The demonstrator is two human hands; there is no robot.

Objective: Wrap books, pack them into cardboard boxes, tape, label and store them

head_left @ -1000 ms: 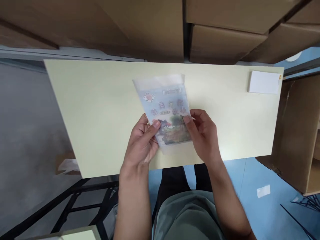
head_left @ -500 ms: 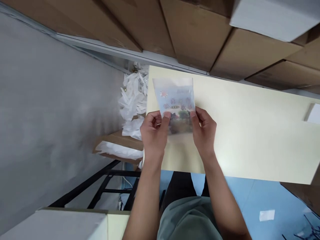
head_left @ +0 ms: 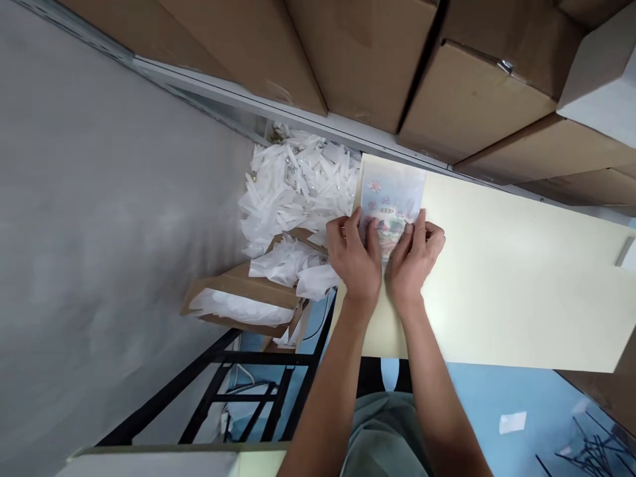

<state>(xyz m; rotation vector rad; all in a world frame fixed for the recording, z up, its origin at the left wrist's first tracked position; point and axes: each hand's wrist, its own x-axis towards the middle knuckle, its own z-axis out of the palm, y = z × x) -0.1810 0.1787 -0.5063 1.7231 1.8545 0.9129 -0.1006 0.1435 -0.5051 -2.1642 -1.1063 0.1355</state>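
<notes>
A flat printed packet point(head_left: 392, 192), pale blue with small figures and lettering, is on or just over the left end of the cream table point(head_left: 517, 278). It looks like a thin booklet in a translucent sleeve; I cannot tell for sure. My left hand point(head_left: 356, 255) grips its lower left side, thumb on the printed face and index finger along the edge. At the lower right side, my right hand point(head_left: 416, 255) grips it the same way, its thumb also on the face. The fingertips beneath the packet are hidden.
Crumpled white plastic sleeves point(head_left: 303, 185) are heaped left of the table. Below them stands an open cardboard box point(head_left: 243, 298) with white material inside. Brown cartons point(head_left: 368, 66) line the shelf behind. A black metal frame point(head_left: 268, 358) is at lower left, and a white object point(head_left: 627, 255) lies far right.
The packet and both hands have shifted right in the view and the packet now looks flatter against the table. The view has moved, showing more of the white heap.
</notes>
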